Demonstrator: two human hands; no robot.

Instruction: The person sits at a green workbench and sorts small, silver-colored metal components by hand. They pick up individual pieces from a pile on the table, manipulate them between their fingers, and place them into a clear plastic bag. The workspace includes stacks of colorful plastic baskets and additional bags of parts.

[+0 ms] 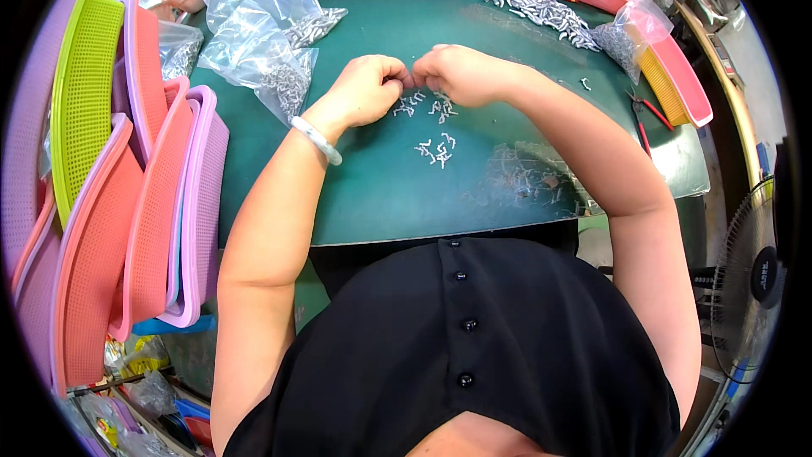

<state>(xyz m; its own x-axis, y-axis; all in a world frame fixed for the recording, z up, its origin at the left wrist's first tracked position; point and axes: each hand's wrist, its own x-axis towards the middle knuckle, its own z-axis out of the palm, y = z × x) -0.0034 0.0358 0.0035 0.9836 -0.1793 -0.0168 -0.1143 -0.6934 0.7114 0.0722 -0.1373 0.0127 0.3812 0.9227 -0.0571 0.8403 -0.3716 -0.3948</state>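
Over the green table (381, 195), my left hand (365, 89) and my right hand (469, 74) meet fingertip to fingertip, both closed in a pinch. Whatever they grip between them is too small and too covered to make out. A pale bangle circles my left wrist. Just below the fingers lie small silvery metal pieces (410, 104), bent and thin, with a second cluster (441, 110) under my right hand. Nearer to me is another loose group of such pieces (437, 152).
Clear plastic bags (254, 25) of metal parts lie far left. A heap of silver parts (545, 15) lies far right, beside a pink basket (689, 93). Red-handled pliers (647, 114) rest at the right edge. Stacked colored baskets (203, 195) stand left; a fan (744, 279) stands right.
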